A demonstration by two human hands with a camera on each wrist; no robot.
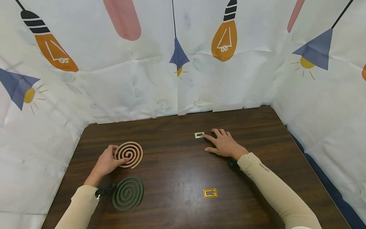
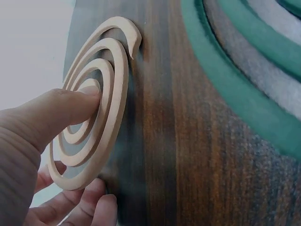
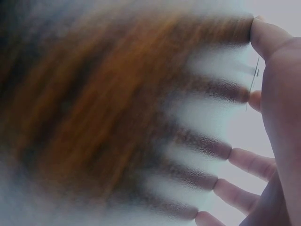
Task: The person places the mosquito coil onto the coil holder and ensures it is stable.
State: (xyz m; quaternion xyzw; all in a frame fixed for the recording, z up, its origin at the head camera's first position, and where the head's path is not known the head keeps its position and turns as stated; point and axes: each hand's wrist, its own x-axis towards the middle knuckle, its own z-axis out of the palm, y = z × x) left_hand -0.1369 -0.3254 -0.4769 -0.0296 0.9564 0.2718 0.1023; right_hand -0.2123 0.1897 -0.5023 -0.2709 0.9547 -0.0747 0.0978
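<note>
My left hand (image 1: 106, 163) pinches a tan mosquito coil (image 2: 121, 75), its thumb laid across the spiral and its fingers underneath. In the left wrist view this coil stands tilted, with its lower edge among the fingertips. Nearer to me, beside the left wrist, a green mosquito coil (image 1: 120, 193) lies flat. My right hand (image 1: 226, 146) is spread low over the far part of the table, its index fingertip touching the right end of a small silvery metal coil stand (image 1: 196, 135). The right wrist view shows this stand edge-on as a thin line by the index finger.
A gold metal stand (image 1: 206, 193) of similar shape lies on the dark wood table (image 1: 168, 165), nearer to me than the right hand. White printed cloth (image 1: 154, 79) hangs behind the table and along both sides.
</note>
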